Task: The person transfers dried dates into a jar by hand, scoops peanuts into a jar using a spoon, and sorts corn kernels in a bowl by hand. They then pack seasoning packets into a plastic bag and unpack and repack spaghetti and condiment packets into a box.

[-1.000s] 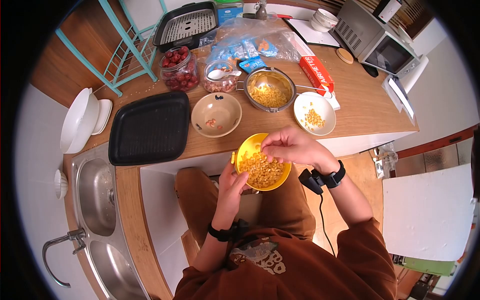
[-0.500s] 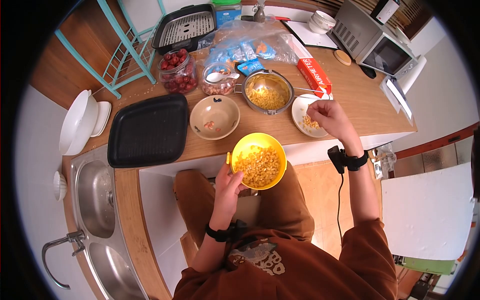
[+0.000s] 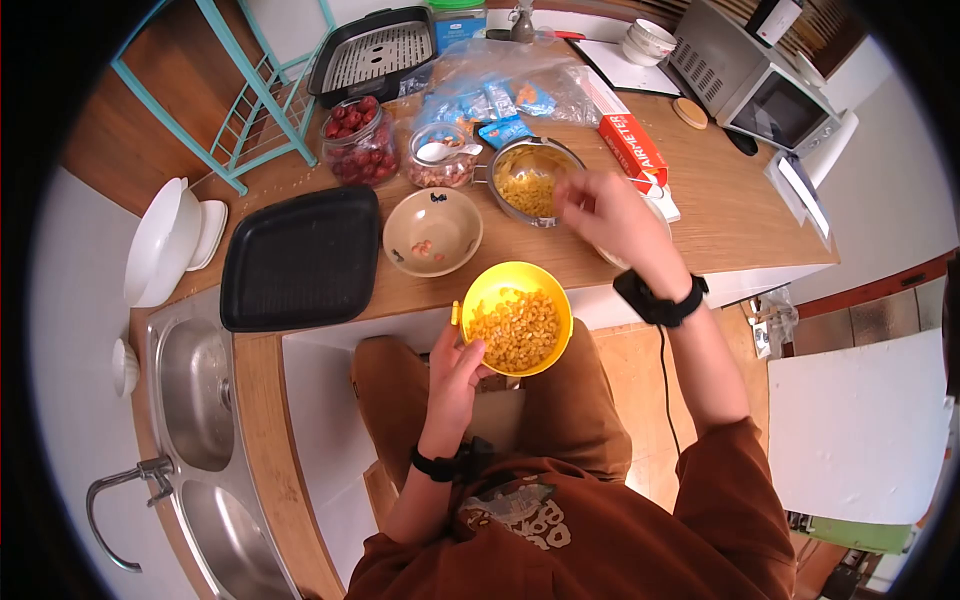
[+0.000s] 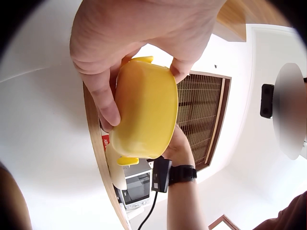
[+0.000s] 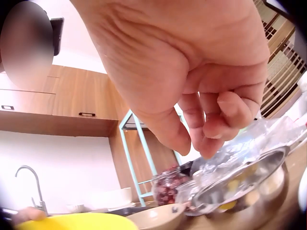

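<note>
My left hand (image 3: 455, 395) holds a yellow bowl (image 3: 480, 290) with small side tabs, its thumb at the rim and fingers around the outside. Many yellow, corn-like kernels (image 3: 515, 330) lie in the bowl. My right hand (image 3: 622, 222) hovers over the counter, at the right rim of a steel pan (image 3: 503, 205) with yellow pieces inside. The right wrist view shows the hand's fingers (image 5: 232, 108) loosely curled, thumb and fingertips apart, with nothing visible between them. A white bowl (image 3: 612, 257) sits beneath this hand and is mostly hidden by it.
On the counter stand a beige bowl (image 3: 410, 245) with a few reddish pieces, a black tray (image 3: 300, 255), a jar of red fruit (image 3: 360, 145) and a jar with a white spoon (image 3: 450, 150). A red box (image 3: 635, 150) lies behind the hand; a sink (image 3: 190, 390) is left.
My right hand went from the yellow bowl to the white bowl, then moved left and up toward the steel pan. The left hand keeps the yellow bowl nearly still.
</note>
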Motion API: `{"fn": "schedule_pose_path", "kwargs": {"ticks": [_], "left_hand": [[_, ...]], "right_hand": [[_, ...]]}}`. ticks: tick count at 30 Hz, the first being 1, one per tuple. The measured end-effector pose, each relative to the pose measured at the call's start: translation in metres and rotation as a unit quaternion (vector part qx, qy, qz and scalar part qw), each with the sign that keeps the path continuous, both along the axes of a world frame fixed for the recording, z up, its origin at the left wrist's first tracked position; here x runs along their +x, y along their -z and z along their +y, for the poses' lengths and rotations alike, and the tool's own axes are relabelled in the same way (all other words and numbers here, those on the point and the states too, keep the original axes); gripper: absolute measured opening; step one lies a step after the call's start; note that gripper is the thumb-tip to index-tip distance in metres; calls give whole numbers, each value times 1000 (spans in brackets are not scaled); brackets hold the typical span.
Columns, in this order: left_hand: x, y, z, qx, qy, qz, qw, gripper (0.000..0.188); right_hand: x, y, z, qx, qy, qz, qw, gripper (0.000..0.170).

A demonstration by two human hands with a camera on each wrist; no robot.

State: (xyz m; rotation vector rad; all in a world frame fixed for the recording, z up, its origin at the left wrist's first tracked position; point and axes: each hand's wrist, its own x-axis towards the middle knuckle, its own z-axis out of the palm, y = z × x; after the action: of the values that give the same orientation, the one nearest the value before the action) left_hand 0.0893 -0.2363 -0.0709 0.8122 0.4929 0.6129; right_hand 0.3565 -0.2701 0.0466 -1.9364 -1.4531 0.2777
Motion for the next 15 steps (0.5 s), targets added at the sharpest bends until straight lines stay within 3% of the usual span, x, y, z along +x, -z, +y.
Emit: {"fn": "schedule_pose_path", "kwargs": {"ticks": [3,5,6,10,15], "left_hand": [[0,3,1,8,7,7,1000,53],[0,3,1,13,12,7,1000,53],[-1,4,1,13,12,7,1000,53],[-2,8,2,26,25,13,999,57],[-1,8,-1,18,18,18,1000,60]], "right_hand": [[-33,8,-16,-53,-102,11,993,11],[-53,11,-27,-127,-131,-97,979,15],[-59,22,-30,-101,-160,-161,969,14],[-69,48,-41,-33,-193,-224,955,6],[-69,56,-44,-68,-214,-240,945,5]]}}
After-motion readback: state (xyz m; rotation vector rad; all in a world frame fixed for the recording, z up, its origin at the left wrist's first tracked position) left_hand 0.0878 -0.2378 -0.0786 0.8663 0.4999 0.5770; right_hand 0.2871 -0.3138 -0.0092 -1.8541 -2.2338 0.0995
